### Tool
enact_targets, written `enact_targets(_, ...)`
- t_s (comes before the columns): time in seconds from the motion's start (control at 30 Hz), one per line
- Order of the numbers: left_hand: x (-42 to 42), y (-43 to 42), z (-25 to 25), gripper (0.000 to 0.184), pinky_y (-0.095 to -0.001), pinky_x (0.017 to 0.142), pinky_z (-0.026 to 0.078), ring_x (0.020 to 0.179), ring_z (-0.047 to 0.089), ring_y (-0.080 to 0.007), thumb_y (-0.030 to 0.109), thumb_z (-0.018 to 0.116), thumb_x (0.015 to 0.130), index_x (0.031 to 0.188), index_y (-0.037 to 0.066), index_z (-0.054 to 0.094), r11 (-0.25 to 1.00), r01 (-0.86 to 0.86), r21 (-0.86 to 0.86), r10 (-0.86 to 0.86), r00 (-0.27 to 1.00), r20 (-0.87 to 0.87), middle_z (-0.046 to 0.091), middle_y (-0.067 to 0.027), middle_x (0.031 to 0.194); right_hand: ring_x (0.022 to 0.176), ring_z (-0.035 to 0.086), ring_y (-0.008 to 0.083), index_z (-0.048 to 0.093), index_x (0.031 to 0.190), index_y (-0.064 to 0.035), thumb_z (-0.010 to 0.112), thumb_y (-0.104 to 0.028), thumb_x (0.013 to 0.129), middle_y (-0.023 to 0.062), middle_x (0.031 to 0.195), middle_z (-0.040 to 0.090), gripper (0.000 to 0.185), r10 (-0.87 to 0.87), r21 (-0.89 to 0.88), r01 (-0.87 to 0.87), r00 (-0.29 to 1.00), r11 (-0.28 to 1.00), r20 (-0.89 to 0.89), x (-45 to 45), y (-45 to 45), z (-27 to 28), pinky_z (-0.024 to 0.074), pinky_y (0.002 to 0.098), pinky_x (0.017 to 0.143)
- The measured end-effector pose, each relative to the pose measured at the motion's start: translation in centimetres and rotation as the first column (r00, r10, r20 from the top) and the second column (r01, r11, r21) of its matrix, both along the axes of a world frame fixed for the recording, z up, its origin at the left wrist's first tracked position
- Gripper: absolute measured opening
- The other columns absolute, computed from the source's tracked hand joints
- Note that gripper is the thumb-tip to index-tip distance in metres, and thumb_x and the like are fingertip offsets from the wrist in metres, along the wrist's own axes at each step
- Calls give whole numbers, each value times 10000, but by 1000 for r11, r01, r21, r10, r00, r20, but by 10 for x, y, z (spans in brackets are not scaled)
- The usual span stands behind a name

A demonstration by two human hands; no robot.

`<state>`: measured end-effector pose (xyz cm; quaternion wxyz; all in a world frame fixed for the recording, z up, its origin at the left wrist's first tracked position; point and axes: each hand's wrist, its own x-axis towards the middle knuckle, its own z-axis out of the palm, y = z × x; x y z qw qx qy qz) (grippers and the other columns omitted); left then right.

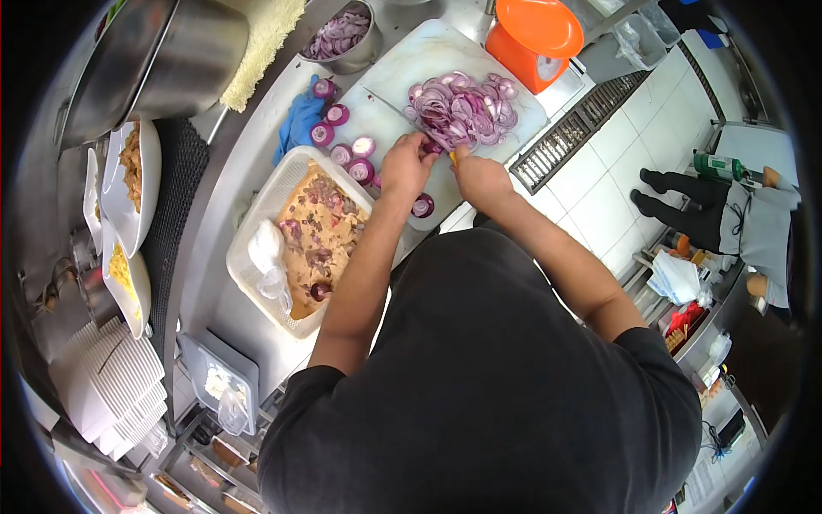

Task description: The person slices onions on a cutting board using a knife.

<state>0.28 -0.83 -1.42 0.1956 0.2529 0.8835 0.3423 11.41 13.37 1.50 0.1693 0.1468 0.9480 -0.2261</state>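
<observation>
My right hand (481, 178) is closed round the yellow handle of a knife (398, 111), whose blade lies across the white cutting board (432, 47). Against the blade, the fingers of my left hand (408, 167) are bent over a piece of red onion (431, 148). Just beyond both hands is a heap of sliced red onion (467, 107) on the board. Several halved onions (341, 154) lie to the left of my left hand, beside a blue cloth or glove (300, 122). One more onion half (422, 205) sits near the board's close edge.
A metal bowl of sliced onion (368, 49) and an orange scale (527, 51) stand beyond the board. A cream basket (244, 248) with food scraps is at the left. Stacked white dishes (111, 385) are farther left. Another person (762, 223) stands at the right.
</observation>
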Motion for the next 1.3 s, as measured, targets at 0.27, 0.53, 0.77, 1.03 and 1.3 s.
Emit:
enact_targets(0.27, 0, 0, -2, 305, -433, 799, 572, 870, 727, -307, 115, 844, 823, 1082, 36, 703, 1000, -17, 18, 17, 1000, 4, 723, -137, 1000, 825, 765, 402, 536, 1170, 6, 607, -240, 1023, 209, 894, 758, 295, -24, -33, 25, 999, 999, 24, 0, 0, 18, 596, 522, 740)
enact_targets(0.53, 2, 6, 15, 272, -456, 851, 573, 960, 706, -353, 145, 797, 872, 1117, 86, 695, 986, 163, -28, -165, 953, -253, 708, -105, 1095, 936, 745, 421, 539, 1209, 8, 600, -288, 1040, 227, 971, 752, 346, -18, -123, 23, 999, 992, 42, -8, 24, -3, 575, 535, 820)
enact_targets(0.77, -8, 7, 10, 392, -480, 864, 579, 974, 723, -387, 269, 784, 915, 1198, 59, 611, 966, 56, -253, -99, 982, -160, 734, -162, 1053, 962, 739, 423, 559, 1207, 14, 610, -290, 1036, 234, 996, 752, 352, -50, -128, 58, 997, 990, 63, -1, 29, 15, 568, 532, 851)
enact_targets(1.03, 2, 7, 4, 487, -415, 789, 585, 871, 759, -321, 252, 810, 898, 1245, 24, 556, 992, -112, -55, 119, 981, 151, 752, -185, 920, 906, 760, 405, 568, 1192, 12, 597, -262, 1037, 227, 968, 762, 316, -7, -54, 8, 1000, 999, 18, -8, 17, 3, 591, 513, 798)
enact_targets(1.3, -5, 0, -6, 257, -373, 800, 590, 875, 755, -253, 82, 790, 890, 1092, 2, 653, 999, 10, 31, -11, 999, 52, 763, -143, 983, 858, 774, 375, 560, 1163, 18, 596, -225, 1024, 210, 937, 770, 282, 53, 24, -54, 998, 998, 22, 2, 14, 33, 611, 474, 744)
